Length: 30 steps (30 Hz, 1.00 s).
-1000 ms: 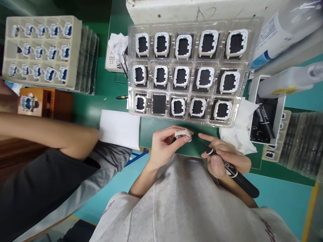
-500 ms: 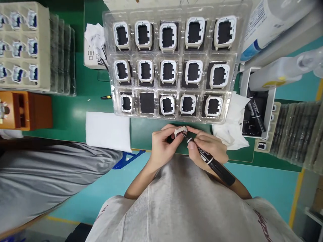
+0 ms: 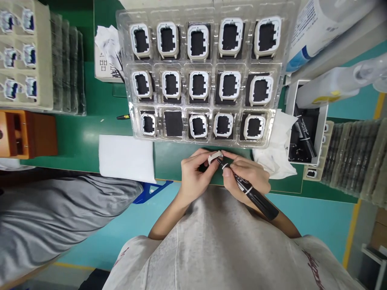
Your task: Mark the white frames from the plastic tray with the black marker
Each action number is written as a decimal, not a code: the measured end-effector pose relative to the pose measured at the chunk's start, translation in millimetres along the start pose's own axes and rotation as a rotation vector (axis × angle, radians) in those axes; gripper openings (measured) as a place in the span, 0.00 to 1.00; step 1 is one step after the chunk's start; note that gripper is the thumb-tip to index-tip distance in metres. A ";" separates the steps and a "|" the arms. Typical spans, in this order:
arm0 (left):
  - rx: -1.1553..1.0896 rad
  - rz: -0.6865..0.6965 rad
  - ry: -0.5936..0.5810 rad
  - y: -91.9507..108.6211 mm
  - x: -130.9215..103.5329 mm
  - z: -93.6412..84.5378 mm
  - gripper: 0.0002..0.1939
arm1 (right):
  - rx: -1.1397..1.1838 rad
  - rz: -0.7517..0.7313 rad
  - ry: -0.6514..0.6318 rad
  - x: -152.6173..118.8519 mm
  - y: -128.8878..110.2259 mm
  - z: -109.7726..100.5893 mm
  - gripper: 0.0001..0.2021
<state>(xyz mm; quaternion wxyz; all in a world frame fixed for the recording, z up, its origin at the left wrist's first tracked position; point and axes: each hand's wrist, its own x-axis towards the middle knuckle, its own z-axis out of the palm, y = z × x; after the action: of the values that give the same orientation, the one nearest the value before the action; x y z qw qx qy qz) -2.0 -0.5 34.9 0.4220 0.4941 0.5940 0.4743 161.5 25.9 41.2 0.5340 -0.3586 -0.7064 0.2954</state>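
Observation:
Between the thumb and fingers of my left hand [image 3: 195,173] is a small pale watch-case-like frame [image 3: 215,155], tilted on its edge. My right hand [image 3: 246,176] grips a black marker pen [image 3: 256,199], its tip at the frame's near side; whether it touches cannot be made out. One right fingertip rests by the frame's far corner. Just beyond both hands lies a clear plastic tray [image 3: 178,141] with rows of similar white frames [image 3: 198,126] on black pads. One pocket in its front row shows only a black pad [image 3: 173,123].
A folded white cloth [image 3: 127,158] lies left of my hands, crumpled tissue [image 3: 273,159] to the right. Beyond that stand a white box [image 3: 323,133] with markers, bottles [image 3: 329,86] and stacked trays [image 3: 350,157]. An orange block [image 3: 39,135] and a person's grey-clothed leg [image 3: 66,213] are at left.
The view has shifted slightly, so the tray and table things sit a little further left. Both hands keep the same hold, with the marker tip still at the frame.

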 end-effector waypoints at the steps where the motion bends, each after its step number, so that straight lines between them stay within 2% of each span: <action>1: 0.003 0.002 0.000 -0.5 -0.2 0.0 0.07 | 0.003 0.007 0.000 -0.4 0.2 0.1 0.12; 7: 0.025 0.015 -0.004 -1.5 -0.2 -0.1 0.07 | -0.027 -0.023 0.047 -3.5 3.4 2.0 0.13; 13: 0.095 0.017 -0.012 -1.3 0.2 0.1 0.12 | -0.041 0.006 0.029 -2.1 2.5 3.2 0.13; 20: 0.114 0.022 -0.036 -0.6 3.5 -2.1 0.10 | -0.014 0.054 0.000 -0.1 1.0 1.6 0.13; 25: 0.039 -0.066 -0.038 3.1 5.3 -5.2 0.10 | 0.071 0.060 0.002 -0.3 2.0 0.7 0.12; 30: -0.205 -0.219 -0.080 5.9 7.2 -6.0 0.09 | 0.141 0.019 0.018 2.8 -0.3 -4.6 0.12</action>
<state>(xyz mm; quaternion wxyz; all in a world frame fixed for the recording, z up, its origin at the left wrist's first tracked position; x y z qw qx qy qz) -7.9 6.1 41.6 0.5429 0.3993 0.5753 0.4635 165.5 28.2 44.1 0.5615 -0.3296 -0.6755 0.3461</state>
